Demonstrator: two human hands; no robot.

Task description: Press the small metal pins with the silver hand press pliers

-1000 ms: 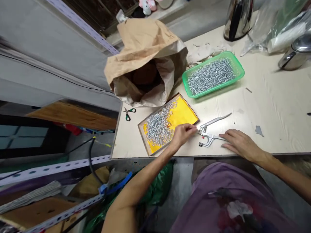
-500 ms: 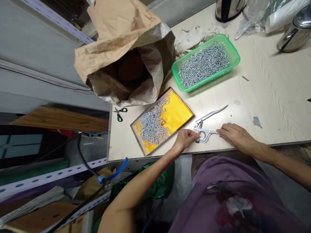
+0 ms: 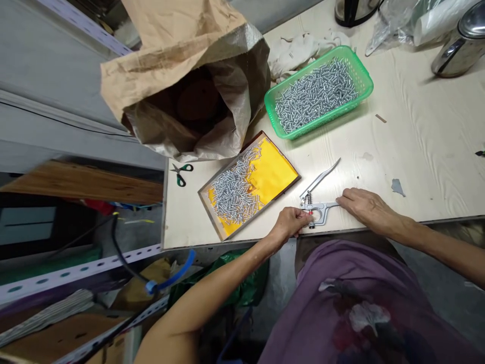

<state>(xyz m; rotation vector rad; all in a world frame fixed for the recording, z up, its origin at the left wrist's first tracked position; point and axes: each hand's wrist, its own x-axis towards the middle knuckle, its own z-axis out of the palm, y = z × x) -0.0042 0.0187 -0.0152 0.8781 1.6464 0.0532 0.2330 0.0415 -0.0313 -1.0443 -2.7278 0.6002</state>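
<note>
A silver pair of hand-press pliers (image 3: pixel 323 208) lies near the table's front edge, its long upper handle swung away from the lower one. My right hand (image 3: pixel 362 206) is closed around the end of the lower handle. At the jaw, my left hand (image 3: pixel 288 222) is pinched beside a small red part (image 3: pixel 311 213); whatever is between the fingertips is too small to make out. Just left of the pliers, a shallow tray (image 3: pixel 238 233) with a yellow bottom holds a heap of small metal springs (image 3: pixel 235 194). More of these springs fill a green plastic basket (image 3: pixel 278 132) farther back.
Green-handled scissors (image 3: pixel 182 174) lie at the table's left side. Behind the tray stands an open brown paper sack (image 3: pixel 174 55). A metal pitcher (image 3: pixel 460 48) and plastic bags (image 3: pixel 394 25) are at the back right. White cloth (image 3: pixel 290 53) lies behind the basket.
The pliers have turned slightly and their upper handle stands at a steeper angle. My left hand has shifted a little lower at the jaw. The whole view has moved slightly.
</note>
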